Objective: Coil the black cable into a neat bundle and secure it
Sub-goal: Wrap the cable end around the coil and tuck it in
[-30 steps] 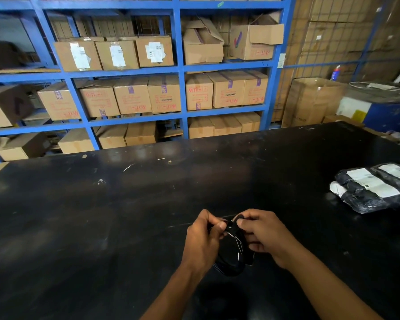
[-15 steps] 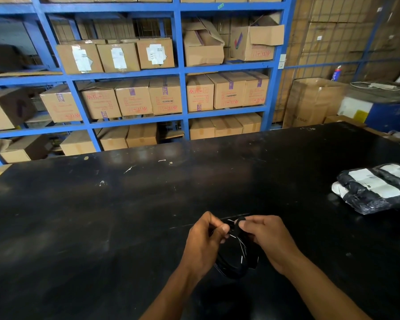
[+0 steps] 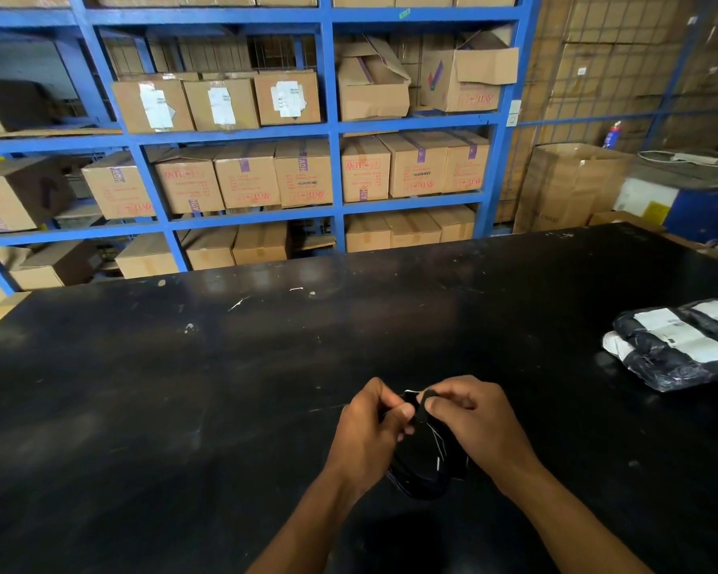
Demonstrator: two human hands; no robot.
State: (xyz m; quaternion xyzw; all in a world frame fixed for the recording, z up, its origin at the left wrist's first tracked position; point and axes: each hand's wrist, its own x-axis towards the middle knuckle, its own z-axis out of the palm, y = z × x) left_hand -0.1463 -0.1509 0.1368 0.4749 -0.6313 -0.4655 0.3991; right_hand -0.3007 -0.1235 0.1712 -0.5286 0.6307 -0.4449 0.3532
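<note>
At a warehouse packing bench, w/ blue steel shelving (image 3: 332, 130) full of cardboard cartons (image 3: 247, 176) at 12 o'clock: a scuffed, matte black tabletop (image 3: 183, 408) fills the frame. Two bare hands meet at 6 o'clock. Left hand (image 3: 369, 437) and right hand (image 3: 473, 424) both pinch the top of one glossy black cable (image 3: 423, 470), wound in an oval coil hanging between them just above the table. Approx. two crinkled black poly bags (image 3: 680, 345) w/ white labels lie at 3 o'clock.

Black table (image 3: 266, 387), scuffed and speckled pale; at three o'clock, plastic-wrapped dark packets (image 3: 680, 345) with white labels, lying flat.
</note>
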